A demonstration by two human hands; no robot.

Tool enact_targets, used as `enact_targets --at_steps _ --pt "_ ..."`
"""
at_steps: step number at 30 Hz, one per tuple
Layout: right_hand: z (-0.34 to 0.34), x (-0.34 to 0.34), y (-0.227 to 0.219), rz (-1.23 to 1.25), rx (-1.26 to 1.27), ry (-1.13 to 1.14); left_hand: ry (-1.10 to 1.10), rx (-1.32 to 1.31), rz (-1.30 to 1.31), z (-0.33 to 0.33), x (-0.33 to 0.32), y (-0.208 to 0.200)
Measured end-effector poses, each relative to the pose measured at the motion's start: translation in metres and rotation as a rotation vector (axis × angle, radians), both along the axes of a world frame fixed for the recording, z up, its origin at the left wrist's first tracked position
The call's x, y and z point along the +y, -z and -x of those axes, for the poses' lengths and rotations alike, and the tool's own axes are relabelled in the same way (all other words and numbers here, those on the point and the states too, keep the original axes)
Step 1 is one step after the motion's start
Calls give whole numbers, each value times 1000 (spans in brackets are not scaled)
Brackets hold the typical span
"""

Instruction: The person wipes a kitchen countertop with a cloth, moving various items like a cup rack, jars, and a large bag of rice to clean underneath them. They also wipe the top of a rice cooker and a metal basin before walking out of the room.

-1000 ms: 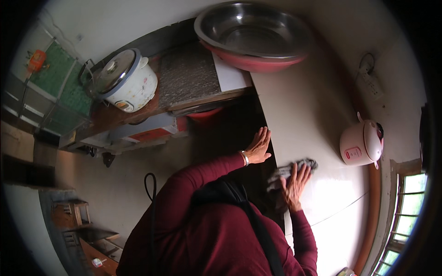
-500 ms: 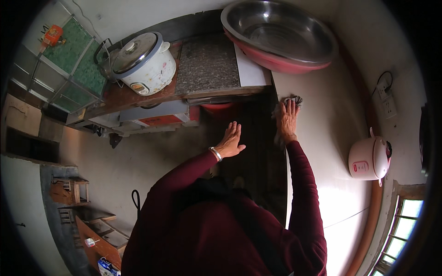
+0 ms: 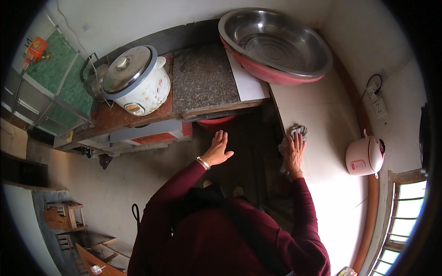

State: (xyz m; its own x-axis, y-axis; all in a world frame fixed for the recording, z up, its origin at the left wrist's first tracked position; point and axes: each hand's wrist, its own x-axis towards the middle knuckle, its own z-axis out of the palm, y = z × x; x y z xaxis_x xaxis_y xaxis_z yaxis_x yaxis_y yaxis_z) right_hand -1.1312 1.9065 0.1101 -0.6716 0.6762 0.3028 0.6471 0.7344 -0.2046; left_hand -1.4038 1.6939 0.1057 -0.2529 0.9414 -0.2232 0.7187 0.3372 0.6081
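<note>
Right hand: [image 3: 294,154] palm down on the cloth, fingers stretched out flat and lying over it rather than curled round it.
Cloth: [image 3: 300,129] grey and crumpled, under the right hand at the left edge of the pale counter [image 3: 329,133]; one bunch shows past the fingertips, another part at the hand's left, by the rim.
Left hand: [image 3: 218,149] held up in front of the body, fingers straight and close together, thumb spread away; nothing in its grasp, and it looks apart from every surface.
Bracelet: [image 3: 203,163] silvery, round the left wrist.
Counter edge: runs along the left of the right hand, with a dark gap on its other side.
Far end: a steel basin [image 3: 276,46] sits in a pink basin [image 3: 276,76] at the corner, well beyond the fingertips; pale surface stretches between.
Wall side: a pink rice cooker [image 3: 363,157] stands near the right edge, below the wall socket [image 3: 378,103], with room between it and the cloth.
Across the gap: a wooden ledge carries a white rice cooker [image 3: 147,94], a dark speckled slab [image 3: 205,78] and a white board [image 3: 248,83].
Floor: [image 3: 110,184] reaches away at the left, toward a wooden stool [image 3: 73,216].
</note>
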Motion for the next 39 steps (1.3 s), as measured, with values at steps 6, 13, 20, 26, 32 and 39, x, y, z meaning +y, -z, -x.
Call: enact_targets --at_steps 6,13,20,26,32,39 --pt "7 6 13 -142 -67 54 14 -9 47 37 -15 1" --pt "45 39 13 -41 5 45 38 -62 75 59 -5 -1" --pt "104 91 30 -101 41 24 35 -105 99 97 33 -4" --pt "132 97 12 -16 67 -15 44 -71 123 126 97 -20" --pt "125 98 9 109 209 -85 179 -143 161 113 149 -38" --pt "176 46 -21 911 481 -341 212 -325 62 124 160 -18"
